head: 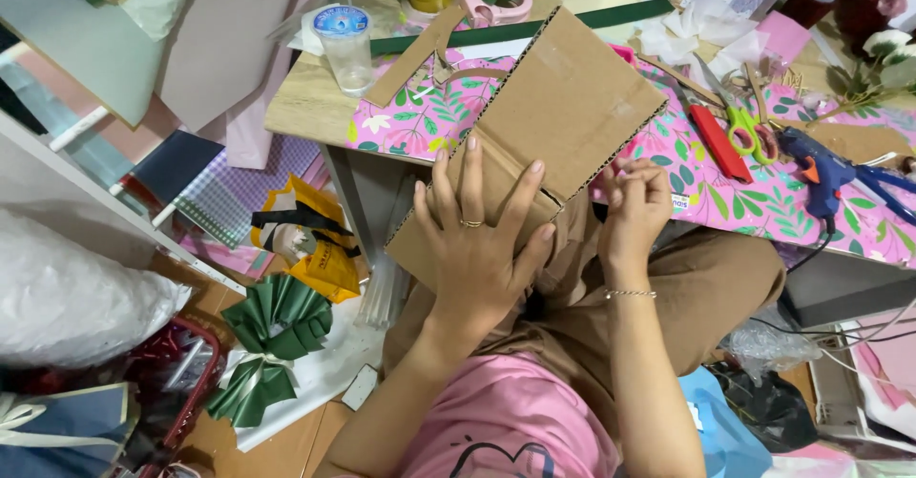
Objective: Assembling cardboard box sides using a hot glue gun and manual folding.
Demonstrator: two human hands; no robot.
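Now, left hand (474, 249) flat on cardboard sheet (553, 125)

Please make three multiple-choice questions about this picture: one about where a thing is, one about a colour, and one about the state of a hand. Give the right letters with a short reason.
1. Where do the scissors lie?
A. on the floor
B. on the table with the floral cover, beside the red knife
C. in the plastic cup

2. What colour are the scissor handles?
A. yellow-green
B. black
C. white

3. How is the left hand placed?
A. closed into a fist in the air
B. spread flat on the cardboard sheet
C. holding the glue gun

Answers:
1. B, the scissors rest on the table next to the red knife.
2. A, the handle loops are yellow-green.
3. B, the fingers lie spread open on the cardboard sheet, while the right hand is curled at its edge.
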